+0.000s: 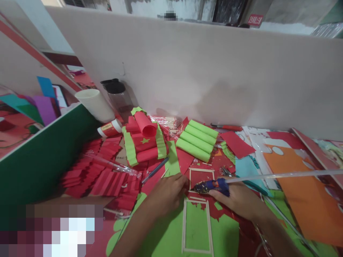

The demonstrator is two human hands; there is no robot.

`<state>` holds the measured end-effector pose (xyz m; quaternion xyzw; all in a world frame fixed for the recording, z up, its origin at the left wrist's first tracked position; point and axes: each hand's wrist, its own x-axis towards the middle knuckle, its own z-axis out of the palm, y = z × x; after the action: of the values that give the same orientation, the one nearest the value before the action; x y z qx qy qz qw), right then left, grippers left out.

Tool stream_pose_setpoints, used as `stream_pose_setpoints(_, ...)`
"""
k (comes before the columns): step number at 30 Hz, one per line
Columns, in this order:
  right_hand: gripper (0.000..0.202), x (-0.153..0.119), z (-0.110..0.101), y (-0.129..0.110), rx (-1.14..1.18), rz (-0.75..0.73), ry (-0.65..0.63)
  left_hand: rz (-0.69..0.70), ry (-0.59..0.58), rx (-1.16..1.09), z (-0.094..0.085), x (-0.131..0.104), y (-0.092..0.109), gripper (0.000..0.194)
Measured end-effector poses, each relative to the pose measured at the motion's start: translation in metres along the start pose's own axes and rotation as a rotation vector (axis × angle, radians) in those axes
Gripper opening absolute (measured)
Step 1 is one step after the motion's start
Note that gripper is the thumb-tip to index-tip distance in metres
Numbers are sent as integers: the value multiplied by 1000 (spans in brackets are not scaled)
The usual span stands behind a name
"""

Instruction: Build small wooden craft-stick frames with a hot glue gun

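My right hand [238, 198] grips a hot glue gun [218, 186] with a blue body, a clear glue stick [284, 174] jutting from its back to the right. Its nozzle points left at the lower left corner of a small wooden stick frame [201, 170]. At that corner my left hand [170, 191] is closed, fingers bent together against the frame's left side; the fingertips are partly hidden. Nearer to me, a longer stick frame [183, 228] lies on green paper [158, 235]. A loose stick [197, 198] rests between the two frames.
Folded red paper [107, 182] is heaped at left beside a green board [48, 157]. Behind stand a red and green paper model [144, 142], green paper rolls [197, 141], a white cup [95, 105] and a bottle [120, 98]. Orange paper [302, 192] lies right; a pale partition [187, 71] closes the back.
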<state>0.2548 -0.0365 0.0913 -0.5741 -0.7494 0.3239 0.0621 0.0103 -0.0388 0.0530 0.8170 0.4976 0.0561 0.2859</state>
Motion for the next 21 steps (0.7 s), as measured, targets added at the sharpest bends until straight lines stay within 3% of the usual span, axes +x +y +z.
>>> stream_pose_setpoints(21,41,-2,-4,8,-61,48,-21,-33,-16,31,-2,0,-2,19)
